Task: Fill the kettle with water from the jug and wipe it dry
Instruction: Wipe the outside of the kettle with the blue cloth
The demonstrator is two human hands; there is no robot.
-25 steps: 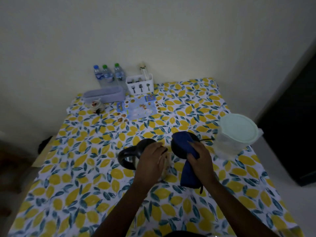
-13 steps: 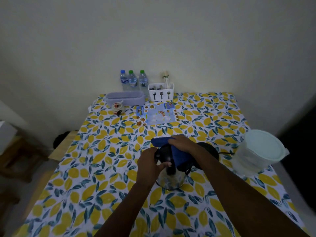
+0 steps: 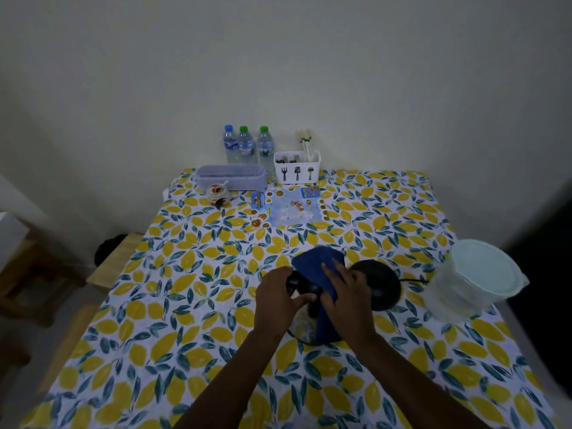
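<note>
A steel kettle (image 3: 305, 328) with a black handle stands on the lemon-print tablecloth (image 3: 185, 305) at the middle. My left hand (image 3: 278, 297) grips its black handle from the left. My right hand (image 3: 345, 297) presses a dark blue cloth (image 3: 314, 266) over the kettle's top and right side, so most of the kettle is hidden. The black kettle base (image 3: 382, 284) lies just right of the kettle, its cord running right. A clear plastic jug (image 3: 473, 281) with a pale green lid stands at the table's right edge.
Against the wall stand three water bottles (image 3: 246, 145), a white cutlery caddy (image 3: 297, 167) and a grey tray (image 3: 230, 176). A small jar (image 3: 218, 193) and a blue leaflet (image 3: 288, 209) lie in front. A wooden bench (image 3: 106, 264) sits left of the table.
The kettle has been stood upright and the cloth has moved from the base onto the kettle's top and side. My view has tilted up, showing more wall.
</note>
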